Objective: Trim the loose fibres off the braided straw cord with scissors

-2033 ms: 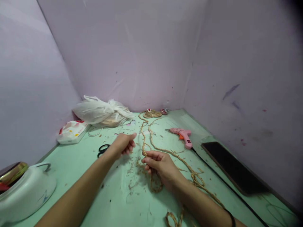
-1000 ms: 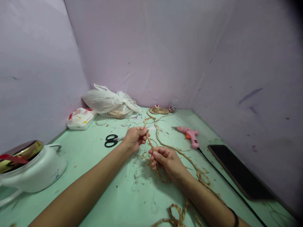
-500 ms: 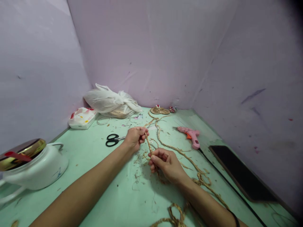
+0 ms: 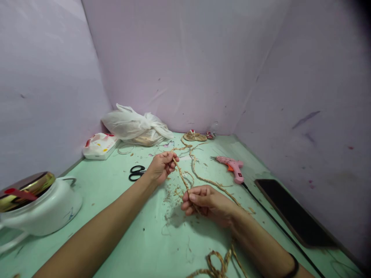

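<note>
A long braided jute rope (image 4: 203, 178) runs across the green table from the back wall toward me. My left hand (image 4: 160, 166) is closed on it near the table's middle. My right hand (image 4: 204, 201) pinches the same rope a short way closer to me, and the stretch between the two hands is pulled straight and lifted off the table. More rope lies looped by my right forearm (image 4: 216, 264). Loose fibres are scattered under the hands.
Black scissors (image 4: 135, 173) lie left of my left hand. A pink glue gun (image 4: 233, 167) with a black cord and a dark phone (image 4: 291, 212) are at the right. A white pot (image 4: 37, 208), a white plastic bag (image 4: 131, 125) and a small woven disc (image 4: 194, 136) stand around.
My left hand went from off the rope to gripping it. Both hands now hold the rope taut between them, and my right hand has drawn slightly nearer to me.
</note>
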`<action>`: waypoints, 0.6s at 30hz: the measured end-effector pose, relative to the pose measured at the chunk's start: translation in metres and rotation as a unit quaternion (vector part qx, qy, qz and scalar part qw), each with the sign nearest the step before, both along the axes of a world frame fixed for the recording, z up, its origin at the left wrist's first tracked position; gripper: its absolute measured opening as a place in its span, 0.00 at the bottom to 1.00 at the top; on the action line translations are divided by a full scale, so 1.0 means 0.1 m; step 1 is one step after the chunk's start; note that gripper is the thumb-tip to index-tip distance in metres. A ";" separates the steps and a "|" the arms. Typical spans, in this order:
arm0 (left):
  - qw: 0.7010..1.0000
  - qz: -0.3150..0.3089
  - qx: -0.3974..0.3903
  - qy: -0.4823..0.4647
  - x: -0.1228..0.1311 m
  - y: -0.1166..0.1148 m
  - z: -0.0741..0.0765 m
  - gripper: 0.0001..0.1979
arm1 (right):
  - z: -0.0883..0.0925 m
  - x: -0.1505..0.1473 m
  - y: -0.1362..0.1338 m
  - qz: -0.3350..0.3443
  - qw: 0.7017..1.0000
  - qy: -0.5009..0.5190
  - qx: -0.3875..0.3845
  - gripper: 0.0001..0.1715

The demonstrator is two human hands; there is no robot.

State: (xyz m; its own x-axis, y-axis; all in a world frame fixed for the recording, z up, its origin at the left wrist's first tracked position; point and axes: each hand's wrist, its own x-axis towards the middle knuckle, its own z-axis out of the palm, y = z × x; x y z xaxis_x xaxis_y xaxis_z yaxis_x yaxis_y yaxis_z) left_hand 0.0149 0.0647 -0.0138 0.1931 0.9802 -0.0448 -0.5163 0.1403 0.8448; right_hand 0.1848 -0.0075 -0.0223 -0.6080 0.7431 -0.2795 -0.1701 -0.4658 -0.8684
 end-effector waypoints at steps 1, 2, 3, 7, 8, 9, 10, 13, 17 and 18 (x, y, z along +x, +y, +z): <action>1.000 -0.001 0.002 -0.005 -0.01 0.00 0.00 0.04 | 0.01 0.00 0.00 -0.023 0.999 -0.024 0.022 0.13; 1.000 -0.002 0.004 -0.011 -0.02 0.00 0.00 0.04 | 0.03 0.00 0.00 -0.051 0.996 -0.058 0.053 0.12; 1.000 -0.003 0.007 -0.018 -0.03 0.00 0.01 0.04 | 0.05 0.00 -0.01 -0.088 0.987 -0.097 0.096 0.10; 0.999 -0.010 0.003 -0.050 -0.03 -0.01 0.02 0.03 | 0.07 -0.02 -0.08 -0.279 0.883 -0.206 0.318 0.04; 0.998 -0.011 -0.007 -0.054 -0.02 0.00 0.01 0.03 | 0.06 -0.04 -0.10 -0.306 0.864 -0.209 0.340 0.04; 0.998 -0.010 -0.021 -0.056 -0.01 0.01 -0.01 0.03 | 0.05 -0.05 -0.11 -0.306 0.870 -0.209 0.325 0.04; 0.998 -0.008 -0.036 -0.055 0.01 0.02 -0.03 0.03 | 0.03 -0.07 -0.12 -0.276 0.898 -0.206 0.274 0.04; 0.996 0.007 -0.068 -0.053 0.02 0.06 -0.09 0.03 | 0.02 -0.10 -0.11 -0.147 0.981 -0.119 0.052 0.09; 0.995 0.032 -0.075 -0.059 -0.03 0.12 -0.13 0.02 | 0.05 -0.08 -0.09 -0.131 0.990 -0.032 -0.034 0.20; 0.995 0.036 -0.077 -0.060 -0.05 0.13 -0.14 0.02 | 0.06 -0.07 -0.09 -0.128 0.991 -0.029 -0.040 0.20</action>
State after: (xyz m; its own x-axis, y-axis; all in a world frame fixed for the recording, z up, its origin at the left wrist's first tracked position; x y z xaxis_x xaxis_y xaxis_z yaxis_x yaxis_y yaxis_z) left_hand 0.0098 0.0776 -0.0274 0.1355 0.9751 -0.1754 -0.6259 0.2215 0.7478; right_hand 0.1782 -0.0161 -0.0164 -0.3842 0.8447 -0.3726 -0.2427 -0.4818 -0.8420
